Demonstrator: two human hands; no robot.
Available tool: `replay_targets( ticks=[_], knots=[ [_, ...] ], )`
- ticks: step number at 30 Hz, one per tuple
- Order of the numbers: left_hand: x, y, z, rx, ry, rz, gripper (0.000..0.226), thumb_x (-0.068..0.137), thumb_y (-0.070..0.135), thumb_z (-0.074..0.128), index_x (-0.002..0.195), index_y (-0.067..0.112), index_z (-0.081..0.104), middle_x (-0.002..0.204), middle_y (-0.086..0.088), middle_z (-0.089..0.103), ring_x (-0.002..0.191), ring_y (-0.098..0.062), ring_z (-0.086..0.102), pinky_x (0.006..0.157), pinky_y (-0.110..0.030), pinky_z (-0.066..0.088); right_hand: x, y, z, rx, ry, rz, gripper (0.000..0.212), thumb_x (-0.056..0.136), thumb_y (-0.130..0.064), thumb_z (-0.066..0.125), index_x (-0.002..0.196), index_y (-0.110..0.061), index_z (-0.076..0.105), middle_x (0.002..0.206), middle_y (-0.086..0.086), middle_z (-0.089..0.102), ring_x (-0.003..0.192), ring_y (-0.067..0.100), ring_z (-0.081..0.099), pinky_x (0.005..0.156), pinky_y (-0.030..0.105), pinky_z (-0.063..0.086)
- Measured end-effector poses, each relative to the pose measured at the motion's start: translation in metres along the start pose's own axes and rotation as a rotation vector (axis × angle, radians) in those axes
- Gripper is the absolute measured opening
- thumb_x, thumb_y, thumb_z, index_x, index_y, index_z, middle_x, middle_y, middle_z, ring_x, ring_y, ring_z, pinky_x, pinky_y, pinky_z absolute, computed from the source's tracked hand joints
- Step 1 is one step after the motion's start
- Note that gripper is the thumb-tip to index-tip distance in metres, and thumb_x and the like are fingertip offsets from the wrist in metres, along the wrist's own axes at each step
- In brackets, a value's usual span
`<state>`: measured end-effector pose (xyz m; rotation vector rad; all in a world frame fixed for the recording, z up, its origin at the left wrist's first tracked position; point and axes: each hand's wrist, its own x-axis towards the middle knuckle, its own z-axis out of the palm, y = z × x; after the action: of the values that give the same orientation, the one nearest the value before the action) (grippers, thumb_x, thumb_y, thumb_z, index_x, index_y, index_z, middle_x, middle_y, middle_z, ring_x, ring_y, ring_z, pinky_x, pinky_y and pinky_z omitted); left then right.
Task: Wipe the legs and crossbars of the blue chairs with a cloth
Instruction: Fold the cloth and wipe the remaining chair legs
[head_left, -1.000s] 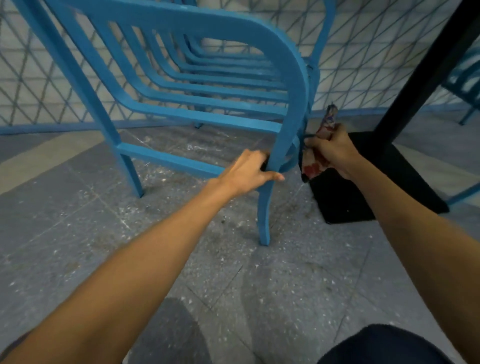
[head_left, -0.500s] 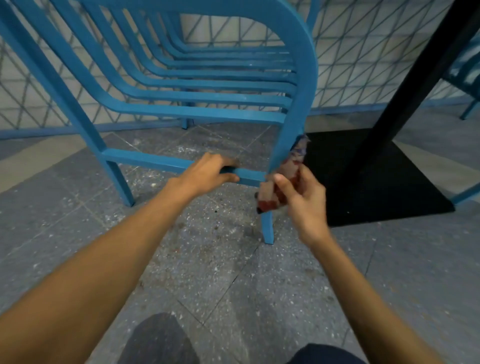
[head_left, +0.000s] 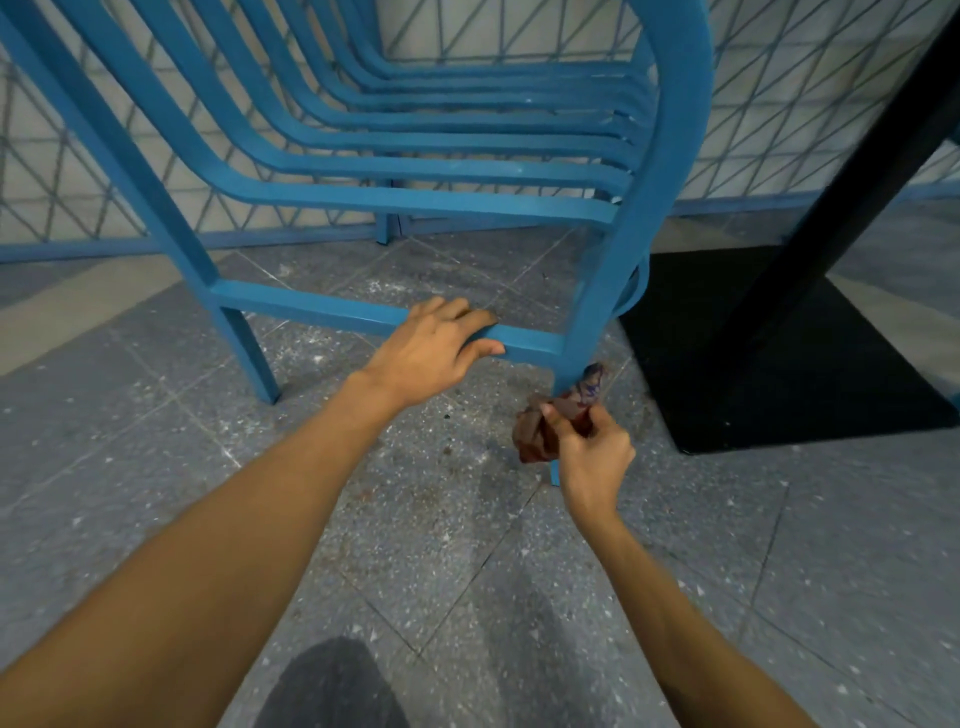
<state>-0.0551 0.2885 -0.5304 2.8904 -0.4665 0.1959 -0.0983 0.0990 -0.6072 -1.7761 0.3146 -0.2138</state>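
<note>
A stack of blue metal chairs (head_left: 467, 171) fills the upper half of the head view, tilted toward me. My left hand (head_left: 436, 351) grips the low blue crossbar (head_left: 322, 312), fingers curled over its top and thumb under it. My right hand (head_left: 592, 452) holds a crumpled dark red cloth (head_left: 545, 421) wrapped against the lower part of the near right chair leg (head_left: 592, 322). The cloth and hand hide most of the leg's bottom end; only its tip shows by the floor.
A black table post (head_left: 841, 171) rises from a flat black base plate (head_left: 789, 358) just right of the chair leg. A wire mesh fence (head_left: 779, 104) with a blue bottom rail runs behind. The floor (head_left: 467, 571) is grey speckled tile.
My right hand has slid the cloth down the chair leg from the crossbar joint toward the foot. My left hand moved from the leg onto the crossbar and stays gripping it.
</note>
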Motion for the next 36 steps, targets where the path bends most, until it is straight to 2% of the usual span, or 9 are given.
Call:
replay_targets(
  ticks=[6,10,14,21,24,27,30,34,36],
  knots=[
    [-0.001,0.000,0.004,0.040,0.035,0.003,0.059,0.091,0.054,0.027,0.124,0.014,0.055,0.106,-0.008,0.058,0.097,-0.026,0.051,0.089,-0.041,0.042,0.004,-0.023,-0.008,0.075,-0.006,-0.110,0.009,0.081,-0.021,0.076,0.087,-0.015,0.073,0.075,-0.014,0.071,0.069,-0.004,0.065,0.068,0.011,0.050],
    [-0.002,0.003,0.010,0.055,0.088,-0.031,0.060,0.091,0.056,0.027,0.122,0.014,0.056,0.102,-0.010,0.057,0.094,-0.028,0.051,0.086,-0.043,0.044,0.010,-0.035,-0.013,0.110,-0.023,-0.174,0.008,0.081,-0.021,0.075,0.087,-0.018,0.072,0.078,-0.012,0.073,0.077,0.007,0.070,0.074,0.023,0.056],
    [-0.001,0.006,0.015,0.083,0.153,-0.029,0.062,0.091,0.057,0.026,0.119,0.013,0.058,0.097,-0.011,0.057,0.089,-0.030,0.052,0.083,-0.045,0.044,0.012,-0.034,-0.014,0.098,-0.032,-0.197,0.007,0.081,-0.020,0.075,0.085,-0.021,0.070,0.078,-0.012,0.072,0.075,0.005,0.069,0.072,0.021,0.056],
    [0.046,0.060,0.029,0.038,0.158,-0.139,0.050,0.093,0.053,0.041,0.118,0.013,0.059,0.107,-0.014,0.058,0.101,-0.033,0.050,0.091,-0.043,0.034,0.069,-0.033,-0.045,0.021,0.071,-0.228,0.014,0.083,-0.017,0.072,0.095,-0.010,0.069,0.078,-0.011,0.068,0.067,-0.013,0.061,0.067,0.006,0.048],
    [0.071,0.081,0.038,0.066,0.150,-0.185,0.052,0.094,0.055,0.037,0.119,0.015,0.059,0.112,-0.014,0.058,0.103,-0.033,0.049,0.090,-0.044,0.034,0.102,-0.033,-0.065,-0.015,0.049,-0.232,0.018,0.084,-0.017,0.071,0.101,-0.011,0.067,0.088,-0.002,0.071,0.072,-0.010,0.063,0.070,0.007,0.049],
    [0.086,0.090,0.042,0.103,0.166,-0.188,0.052,0.094,0.055,0.036,0.119,0.014,0.058,0.111,-0.015,0.058,0.102,-0.035,0.049,0.088,-0.046,0.035,0.123,-0.033,-0.074,-0.057,0.025,-0.235,0.018,0.085,-0.018,0.069,0.103,-0.019,0.064,0.091,-0.006,0.069,0.082,-0.001,0.065,0.077,0.012,0.051],
    [0.097,0.089,0.038,0.053,0.114,-0.198,0.051,0.093,0.056,0.038,0.119,0.017,0.057,0.112,-0.014,0.057,0.106,-0.034,0.049,0.090,-0.048,0.037,0.131,-0.034,-0.072,-0.050,0.012,-0.237,0.019,0.086,-0.019,0.068,0.104,-0.024,0.061,0.092,-0.011,0.067,0.089,0.002,0.065,0.083,0.015,0.050],
    [0.101,0.079,0.022,-0.119,-0.011,-0.168,0.047,0.091,0.054,0.046,0.126,0.024,0.055,0.114,-0.011,0.056,0.110,-0.033,0.052,0.098,-0.048,0.037,0.131,-0.023,-0.066,-0.061,0.020,-0.214,0.020,0.088,-0.018,0.066,0.107,-0.017,0.062,0.092,-0.009,0.066,0.084,-0.004,0.061,0.076,0.003,0.047],
    [0.093,0.065,0.013,-0.094,-0.044,-0.159,0.053,0.092,0.055,0.043,0.134,0.025,0.049,0.122,-0.010,0.054,0.115,-0.031,0.052,0.101,-0.049,0.033,0.128,-0.004,-0.061,-0.101,-0.001,-0.111,0.024,0.088,-0.016,0.067,0.110,-0.013,0.061,0.097,-0.003,0.066,0.089,0.008,0.063,0.079,0.012,0.050]
  ],
)
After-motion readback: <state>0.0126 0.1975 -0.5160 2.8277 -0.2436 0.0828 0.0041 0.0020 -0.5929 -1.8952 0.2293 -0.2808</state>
